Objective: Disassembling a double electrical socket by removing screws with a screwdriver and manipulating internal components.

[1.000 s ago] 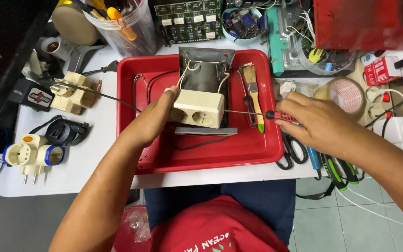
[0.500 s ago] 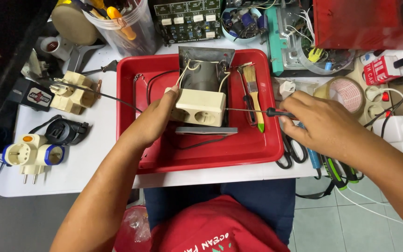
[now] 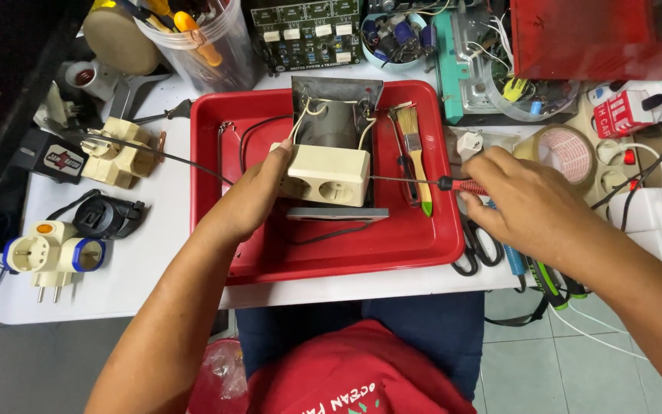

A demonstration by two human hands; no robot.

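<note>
The left hand [image 3: 258, 201] clasps the cream socket block [image 3: 328, 175] at the centre of the red tray [image 3: 216, 138], steadying it. The right hand [image 3: 526, 203], at three o'clock, grasps a red-handled screwdriver [image 3: 423, 181], tip against the block's side. Since a second ago the right hand has drawn slightly rightward.

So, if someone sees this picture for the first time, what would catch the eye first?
Most likely the bright red tray in the middle of the white table. Inside it, the left hand holds a cream double socket block, and the right hand brings a red-handled screwdriver to its right side. A green-tipped paintbrush lies in the tray beside them.
</note>
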